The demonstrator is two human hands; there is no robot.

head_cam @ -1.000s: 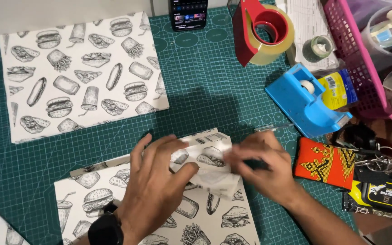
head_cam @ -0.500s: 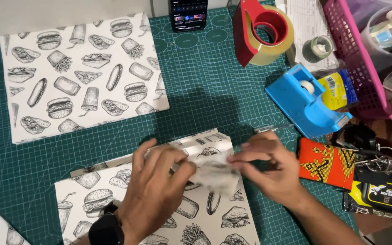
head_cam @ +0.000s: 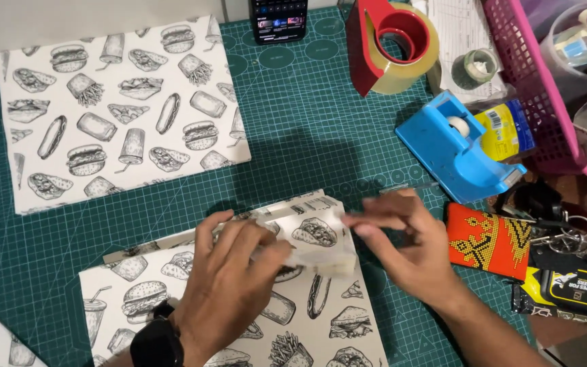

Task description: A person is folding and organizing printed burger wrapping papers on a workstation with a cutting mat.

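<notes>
Left hand (head_cam: 229, 285) presses flat printed paper sheet (head_cam: 307, 319); right hand (head_cam: 412, 248) beside, fingers extended.

Single view, head-worn camera, looking steeply down and slightly forward onto the desk (head_cam: 307, 136) from close above, near enough that the green cutting mat fills almost the whole frame. The person's left hand (head_cam: 236, 272) and right hand (head_cam: 409, 245) enter from the bottom edge at lower centre, so the camera sits just behind and above them; the far edge of the desk runs along the top of the frame, the pink basket (head_cam: 531, 88) lies at upper right. No second view, so no shared field.
</notes>
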